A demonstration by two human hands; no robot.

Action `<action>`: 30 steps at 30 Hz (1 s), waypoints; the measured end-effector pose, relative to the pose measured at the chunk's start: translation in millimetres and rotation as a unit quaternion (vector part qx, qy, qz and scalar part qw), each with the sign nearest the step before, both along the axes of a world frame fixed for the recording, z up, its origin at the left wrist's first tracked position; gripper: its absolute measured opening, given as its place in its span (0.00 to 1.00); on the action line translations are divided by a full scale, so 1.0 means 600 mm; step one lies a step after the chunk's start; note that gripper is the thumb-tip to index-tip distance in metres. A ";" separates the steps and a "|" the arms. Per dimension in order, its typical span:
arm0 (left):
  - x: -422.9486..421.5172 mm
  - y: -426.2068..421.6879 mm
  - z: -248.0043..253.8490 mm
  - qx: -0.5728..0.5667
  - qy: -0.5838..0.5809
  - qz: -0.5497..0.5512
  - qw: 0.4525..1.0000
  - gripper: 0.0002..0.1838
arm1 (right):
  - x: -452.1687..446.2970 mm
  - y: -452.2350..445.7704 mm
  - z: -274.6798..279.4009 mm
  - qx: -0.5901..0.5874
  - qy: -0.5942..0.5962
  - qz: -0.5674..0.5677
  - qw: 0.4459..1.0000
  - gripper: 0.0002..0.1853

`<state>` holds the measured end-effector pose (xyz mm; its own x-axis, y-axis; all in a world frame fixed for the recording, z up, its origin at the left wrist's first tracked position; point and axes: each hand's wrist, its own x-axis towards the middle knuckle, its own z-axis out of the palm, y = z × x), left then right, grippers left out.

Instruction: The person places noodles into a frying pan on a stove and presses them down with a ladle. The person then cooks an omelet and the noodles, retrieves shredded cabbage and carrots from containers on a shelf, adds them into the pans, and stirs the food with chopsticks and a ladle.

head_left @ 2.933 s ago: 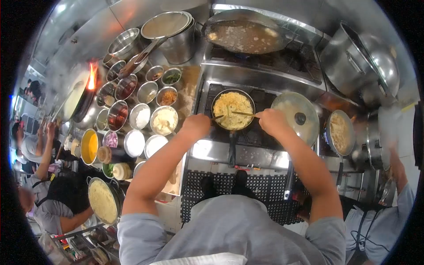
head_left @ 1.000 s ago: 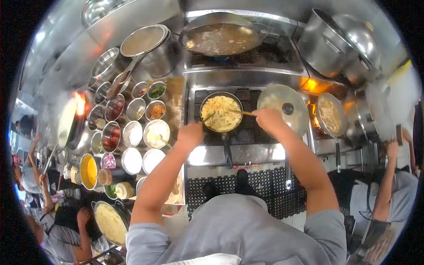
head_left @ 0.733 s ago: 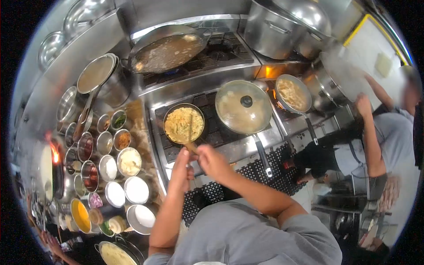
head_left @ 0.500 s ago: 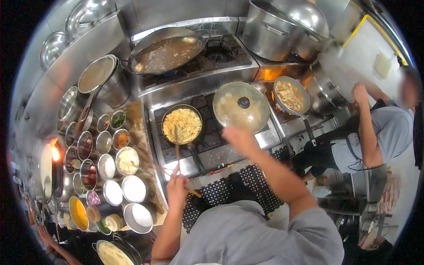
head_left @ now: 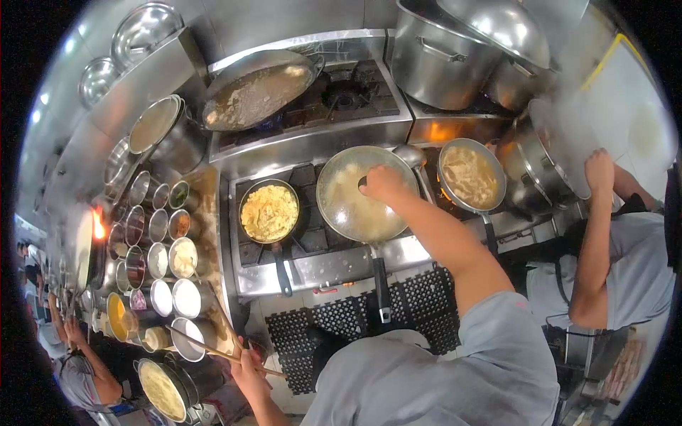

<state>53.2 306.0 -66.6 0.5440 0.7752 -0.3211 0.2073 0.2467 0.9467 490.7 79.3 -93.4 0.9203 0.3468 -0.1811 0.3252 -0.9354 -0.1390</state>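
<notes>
My right hand (head_left: 385, 183) is closed on the dark knob of a steamed-up glass lid (head_left: 348, 174). The lid covers a pan on the front burners whose black handle (head_left: 381, 284) points towards me. My left hand (head_left: 250, 370) grips a pair of long wooden chopsticks (head_left: 226, 312), held apart near the lower left of the view. One chopstick reaches up beside the metal containers and the other slants to the left. Left of the covered pan, a small frying pan (head_left: 281, 250) holds yellow scrambled egg (head_left: 270, 212).
Metal containers of ingredients (head_left: 187, 298) crowd the left counter. A wok of oil (head_left: 259, 96) and a large stockpot (head_left: 444, 60) stand at the back. On the right, a pan of simmering food (head_left: 470, 177) sits near a co-worker (head_left: 604, 263). A flame (head_left: 98, 226) burns far left.
My right hand has moved onto the lid's knob. My left hand has drawn the chopsticks out of the egg pan, down and to the left. The whole view has shifted.
</notes>
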 end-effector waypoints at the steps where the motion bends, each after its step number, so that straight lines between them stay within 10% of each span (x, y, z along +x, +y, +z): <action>1: -0.001 -0.007 -0.002 -0.007 -0.013 -0.004 1.000 0.20 | 0.002 0.000 -0.003 -0.001 0.008 0.004 1.000 0.23; 16: 0.036 -0.043 0.004 0.006 0.026 -0.065 0.998 0.19 | 0.086 -0.301 0.167 0.095 -0.042 -0.136 0.985 0.30; 30: 0.065 -0.122 0.006 0.119 0.180 -0.105 0.971 0.17 | 0.180 -0.518 -0.013 -0.062 -0.050 -0.285 0.955 0.25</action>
